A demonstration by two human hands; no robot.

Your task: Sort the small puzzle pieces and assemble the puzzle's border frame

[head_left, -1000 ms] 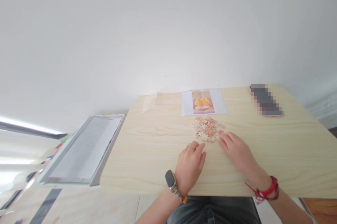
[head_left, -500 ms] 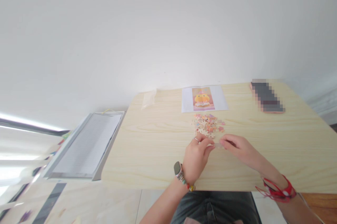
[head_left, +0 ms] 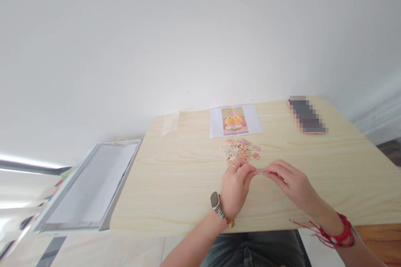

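Observation:
A small heap of pastel jigsaw pieces (head_left: 239,150) lies on the light wooden table (head_left: 175,175), just below a printed picture sheet (head_left: 234,120) showing a yellow character. My left hand (head_left: 235,187), with a ring and a watch, and my right hand (head_left: 290,184), with red cords at the wrist, meet fingertip to fingertip right in front of the heap. Together they pinch a small pale puzzle piece (head_left: 260,171) held slightly above the tabletop.
A phone (head_left: 306,114) lies at the table's far right. A small clear plastic bag (head_left: 170,123) lies at the far left corner. A grey tray with a printed sheet (head_left: 87,185) sits left of the table. A white wall stands behind.
Both hands lay flat on the table by the heap a second ago; they have since come together and picked up a small piece between their fingertips. The view shifted slightly.

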